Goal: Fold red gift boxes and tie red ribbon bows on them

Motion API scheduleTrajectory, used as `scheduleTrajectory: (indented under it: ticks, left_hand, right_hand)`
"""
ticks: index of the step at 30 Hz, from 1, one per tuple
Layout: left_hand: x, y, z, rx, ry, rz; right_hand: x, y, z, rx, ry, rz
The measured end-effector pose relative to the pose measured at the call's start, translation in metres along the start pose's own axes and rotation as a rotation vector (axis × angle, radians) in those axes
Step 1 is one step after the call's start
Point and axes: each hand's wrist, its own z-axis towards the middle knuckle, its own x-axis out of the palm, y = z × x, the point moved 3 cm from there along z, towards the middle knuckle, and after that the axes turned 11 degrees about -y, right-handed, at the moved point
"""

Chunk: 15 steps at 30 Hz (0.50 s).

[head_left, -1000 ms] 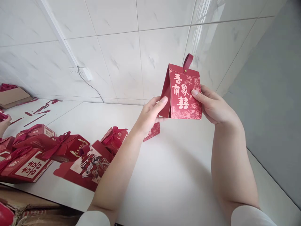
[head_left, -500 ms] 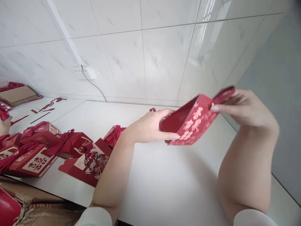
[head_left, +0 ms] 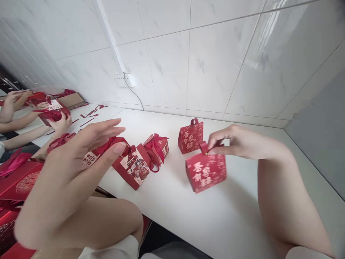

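Observation:
A red gift box (head_left: 206, 174) with pale gold characters hangs by its ribbon loop from my right hand (head_left: 231, 142), whose fingers pinch the loop. Just behind it, a similar red gift box (head_left: 190, 138) stands upright on the table with its loop up. My left hand (head_left: 88, 158) is raised on the left, fingers apart, holding nothing. Beyond its fingertips lies a red box with a printed couple figure (head_left: 137, 167). Beside that is a smaller red box with a ribbon bow (head_left: 159, 145).
More bowed red boxes (head_left: 90, 156) sit at the left, partly behind my left hand. Further left, other people's hands (head_left: 60, 122) hold a red box. Ribbon strips (head_left: 93, 115) and an open carton (head_left: 74, 100) lie near the wall, below a socket (head_left: 125, 80) with a cable.
My left hand has let go of the red gift box and moved left. My right hand has lowered the box and turned it upright by its loop. The view has swung left.

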Motion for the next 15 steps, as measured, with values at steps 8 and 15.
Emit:
scheduleTrajectory:
  ticks: [8, 15]
  left_hand:
    - [0.071, 0.103, -0.048, -0.296, -0.23, -0.171]
    - [0.113, 0.135, -0.119, -0.648, 0.005, -0.423]
  right_hand:
    - [0.055, 0.001, 0.005, -0.039, -0.038, 0.119]
    - [0.062, -0.007, -0.058, 0.083, -0.22, -0.054]
